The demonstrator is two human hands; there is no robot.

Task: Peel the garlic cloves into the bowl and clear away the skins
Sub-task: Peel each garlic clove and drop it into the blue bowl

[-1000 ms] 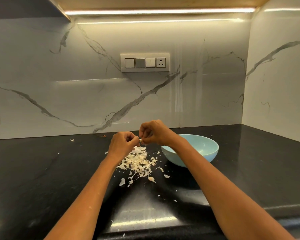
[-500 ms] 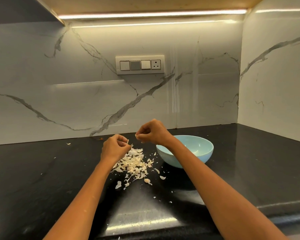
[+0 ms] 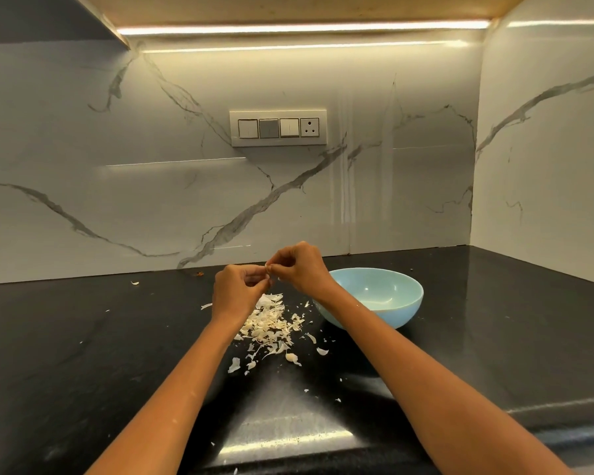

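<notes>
Garlic clove (image 3: 267, 268), seen only as a small pale speck, is held above a black table (image 3: 83, 354) where the two hands meet, over the far end of the skin pile. Left hand (image 3: 238, 292) comes in from the lower left with its fingers curled toward the clove, and right hand (image 3: 297, 267) comes in from the lower right with thumb and fingertips pinched at the same spot, so both hands grip the clove between them; it is too small to tell how much skin remains on it. Beneath and slightly nearer than the hands lies a loose pile of garlic skins (image 3: 270, 325), pale cream flakes spread across the dark surface, with single flakes scattered around it toward the near edge and one stray flake (image 3: 135, 283) well apart to the left, near the wall. A light blue bowl (image 3: 396, 311) stands upright on the table just to the right of the pile, partly behind the right forearm; the part of its inside that shows looks bare. Behind the table rises a white marble-patterned wall (image 3: 151, 200) carrying a switch panel (image 3: 277, 128) with a socket, and a strip light (image 3: 302, 28) glows under the cabinet above.
</notes>
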